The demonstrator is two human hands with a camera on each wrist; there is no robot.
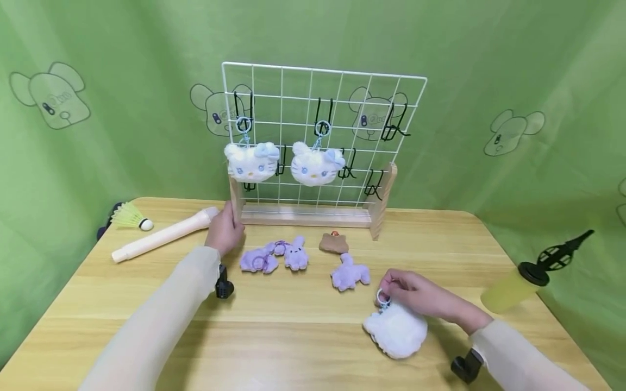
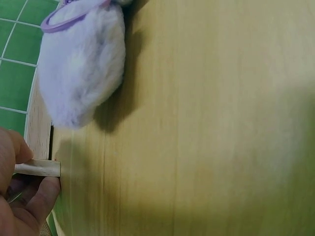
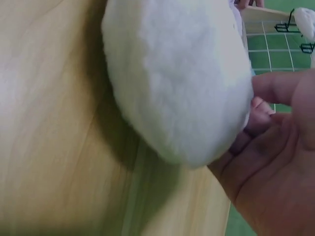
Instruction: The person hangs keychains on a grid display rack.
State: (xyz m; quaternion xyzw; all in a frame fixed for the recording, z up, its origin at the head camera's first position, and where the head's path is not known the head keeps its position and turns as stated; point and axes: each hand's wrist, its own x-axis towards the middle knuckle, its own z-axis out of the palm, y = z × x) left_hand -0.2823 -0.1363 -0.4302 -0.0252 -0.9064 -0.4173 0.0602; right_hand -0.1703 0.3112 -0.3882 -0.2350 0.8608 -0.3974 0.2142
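White fluffy toy (image 1: 397,332) in head view, pinched by its ring (image 1: 383,297) in right hand (image 1: 415,294), over table (image 1: 293,347), near purple toy (image 1: 348,275). In left wrist view, gripping wooden stand (image 2: 43,168) with left hand (image 2: 22,211). Just beside thumb (image 3: 279,87) in right wrist view.

L arm (image 1: 163,312) reaches fwd from bottom-left of head view, cream sleeve (image 1: 195,269) down to approx. the wrist, L grip (image 1: 225,231) out farther than R, thumb (image 2: 19,147) opp. fingers (image 2: 43,199) in a pinch. R arm (image 1: 520,350) enters bottom-right, angled in twd ctr, its cuff (image 1: 486,336) stopping short so a bit of bare wrist (image 1: 467,317) shows. R grip (image 1: 413,293) nearer the body, back of hand twd head cam, fingers curled & pinching w/ thumb, palm partly visible in R wrist view.
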